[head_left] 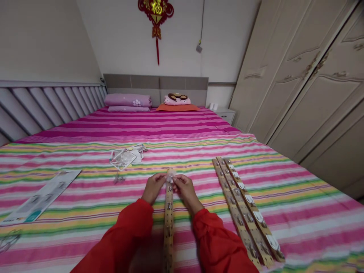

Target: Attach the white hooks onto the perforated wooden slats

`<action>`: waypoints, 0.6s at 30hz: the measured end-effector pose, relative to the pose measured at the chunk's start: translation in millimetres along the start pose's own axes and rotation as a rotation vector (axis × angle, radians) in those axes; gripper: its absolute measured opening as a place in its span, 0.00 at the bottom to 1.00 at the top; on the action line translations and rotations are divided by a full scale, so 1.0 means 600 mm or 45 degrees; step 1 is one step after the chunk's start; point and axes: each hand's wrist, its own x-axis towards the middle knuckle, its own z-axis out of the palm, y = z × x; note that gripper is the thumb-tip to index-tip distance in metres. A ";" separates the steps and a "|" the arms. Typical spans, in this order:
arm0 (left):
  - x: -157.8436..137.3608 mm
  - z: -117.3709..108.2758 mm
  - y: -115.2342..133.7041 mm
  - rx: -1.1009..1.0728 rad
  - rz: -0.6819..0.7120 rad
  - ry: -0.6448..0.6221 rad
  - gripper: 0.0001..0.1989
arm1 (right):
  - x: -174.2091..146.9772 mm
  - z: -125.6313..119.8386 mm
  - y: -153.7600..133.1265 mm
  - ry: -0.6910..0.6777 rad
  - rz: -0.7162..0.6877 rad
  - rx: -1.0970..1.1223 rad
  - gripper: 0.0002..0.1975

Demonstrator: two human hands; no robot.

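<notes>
A narrow tan strip (168, 216) with holes and small metal pieces along it lies lengthwise in front of me on the striped sheet. At its far end, my left hand (154, 187) and my right hand (185, 189) meet from either side. Their fingertips are pinched on a small clear plastic piece (171, 176) held over the strip. What exactly the piece is, I cannot make out. To the right, three similar strips (240, 206) lie side by side with metal pieces on them; the rightmost also carries white rounded pieces (258, 216).
Several clear packets and papers (125, 157) lie beyond my left hand, with small metal pieces (120, 178) nearer. A printed card (42, 197) and tangled thin wire (10, 240) are at left. Folded bedding (127, 100) rests by the headboard; a wardrobe (307, 87) stands right.
</notes>
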 end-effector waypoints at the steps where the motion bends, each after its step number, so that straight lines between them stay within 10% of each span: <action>1: 0.009 0.000 -0.003 -0.010 -0.012 0.018 0.18 | 0.009 0.001 0.001 0.003 -0.002 -0.005 0.10; 18: 0.061 0.019 -0.077 -0.008 -0.027 0.220 0.14 | 0.055 -0.003 0.048 0.204 -0.142 -0.179 0.09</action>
